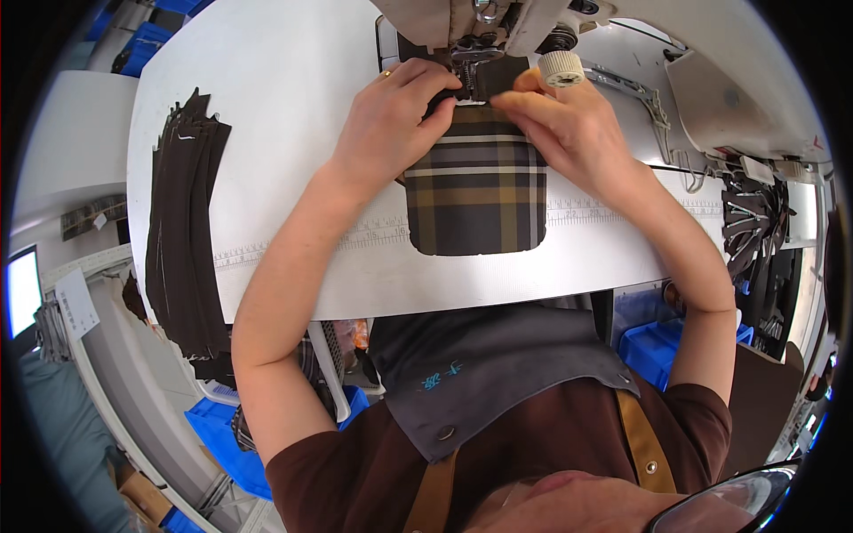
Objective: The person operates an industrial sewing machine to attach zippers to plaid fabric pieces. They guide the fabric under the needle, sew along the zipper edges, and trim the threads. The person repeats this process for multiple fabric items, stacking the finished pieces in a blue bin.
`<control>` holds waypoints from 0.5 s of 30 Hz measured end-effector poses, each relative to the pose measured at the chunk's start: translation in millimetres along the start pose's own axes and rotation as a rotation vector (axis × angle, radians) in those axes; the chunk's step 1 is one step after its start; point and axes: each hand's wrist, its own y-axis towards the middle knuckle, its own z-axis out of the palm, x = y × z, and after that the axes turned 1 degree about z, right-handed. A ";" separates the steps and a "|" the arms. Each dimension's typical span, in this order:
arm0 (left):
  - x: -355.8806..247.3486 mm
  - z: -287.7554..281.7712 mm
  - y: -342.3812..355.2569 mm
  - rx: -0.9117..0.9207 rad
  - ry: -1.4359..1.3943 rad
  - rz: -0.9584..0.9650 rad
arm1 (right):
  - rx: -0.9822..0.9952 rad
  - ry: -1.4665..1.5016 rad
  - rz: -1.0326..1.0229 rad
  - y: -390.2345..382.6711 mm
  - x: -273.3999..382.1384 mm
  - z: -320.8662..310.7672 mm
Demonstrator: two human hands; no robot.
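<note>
A plaid fabric piece (475, 204) in dark grey, olive and white, with rounded near corners, lies flat on the white table. Its far edge reaches the presser foot (474, 84) of a sewing machine, where dark cloth (508, 75) meets it. From the left, my left hand (395, 111) pinches dark cloth between thumb and fingers beside the foot. On the other side, my right hand (573, 124) has thumb and forefinger closed at the plaid piece's upper right edge, close to the foot. The exact grip at the right fingertips is partly hidden.
The sewing machine head (498, 22) hangs over the far side, with a white knob (562, 68) near my right hand. A stack of dark fabric strips (187, 231) lies on the left. A printed ruler scale (355, 234) crosses the table. Blue bins (227, 444) stand below.
</note>
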 end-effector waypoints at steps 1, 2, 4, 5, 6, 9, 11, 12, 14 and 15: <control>0.4 -0.2 -0.1 -0.001 -0.009 -0.004 | -0.008 0.025 0.021 3.2 -2.3 5.9; 0.8 -0.5 -0.1 -0.003 -0.019 -0.008 | -0.016 0.050 0.043 5.1 -5.0 11.2; 0.2 -3.6 3.1 0.023 -0.204 -0.207 | -0.014 -0.073 -0.112 5.3 -11.7 20.9; 0.1 -4.8 4.5 0.036 -0.296 -0.305 | -0.012 -0.136 -0.190 4.9 -13.5 22.8; 1.9 -5.2 3.7 0.046 -0.262 -0.242 | 0.007 -0.135 -0.202 4.9 -12.8 23.2; 5.2 -6.6 1.9 0.101 -0.142 -0.090 | 0.099 -0.042 -0.224 3.4 -12.6 18.8; 1.0 -11.2 1.0 0.169 -0.038 -0.039 | 0.201 0.142 -0.221 -1.8 -20.0 5.3; 0.9 -12.1 1.7 0.169 -0.021 -0.019 | 0.188 0.171 -0.175 -6.9 -21.2 2.4; 1.2 -13.6 2.5 0.169 0.014 0.021 | 0.162 0.227 -0.081 -17.4 -16.6 -2.7; 1.7 -12.2 1.9 0.160 0.051 0.057 | 0.147 0.236 -0.122 -18.7 -9.1 -5.6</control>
